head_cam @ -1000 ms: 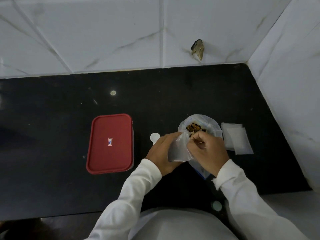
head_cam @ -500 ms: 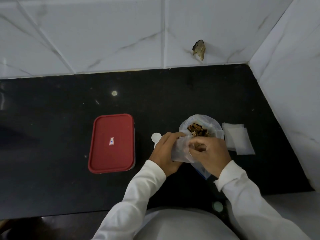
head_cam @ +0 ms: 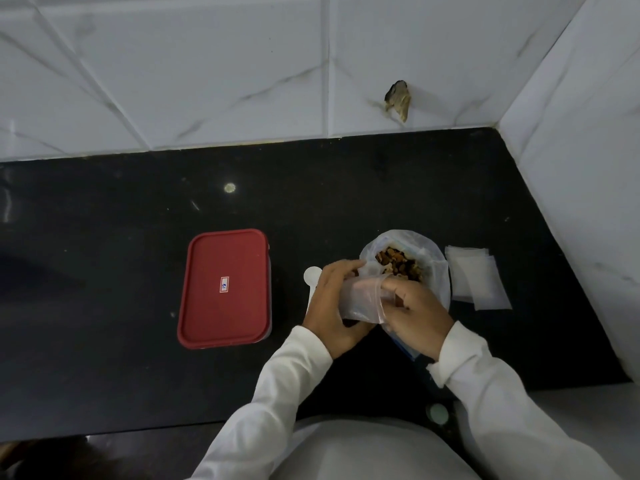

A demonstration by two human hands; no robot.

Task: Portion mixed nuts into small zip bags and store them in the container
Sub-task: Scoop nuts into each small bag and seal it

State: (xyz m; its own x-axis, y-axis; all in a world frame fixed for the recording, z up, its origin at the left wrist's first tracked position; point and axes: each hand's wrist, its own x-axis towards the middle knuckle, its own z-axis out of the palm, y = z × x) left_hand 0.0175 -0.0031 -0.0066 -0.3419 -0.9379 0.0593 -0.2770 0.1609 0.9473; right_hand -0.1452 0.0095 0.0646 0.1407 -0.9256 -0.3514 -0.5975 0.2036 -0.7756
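Observation:
A small clear zip bag [head_cam: 363, 299] is held between both hands just in front of a large open plastic bag of mixed nuts [head_cam: 401, 261]. My left hand [head_cam: 332, 306] grips the small bag's left side. My right hand [head_cam: 415, 313] pinches its right edge, fingers at the mouth. A container with a red lid [head_cam: 225, 289], closed, lies to the left on the black counter [head_cam: 104, 341]. A stack of empty small zip bags [head_cam: 474, 282] lies to the right of the nuts.
A white scoop [head_cam: 311, 277] lies between the container and my left hand, partly hidden. White tiled walls close the back and right sides. The counter's front edge runs near my body.
Both hands shifted slightly while working the small bag's mouth, which now looks more spread apart. The big nut bag and container stayed put.

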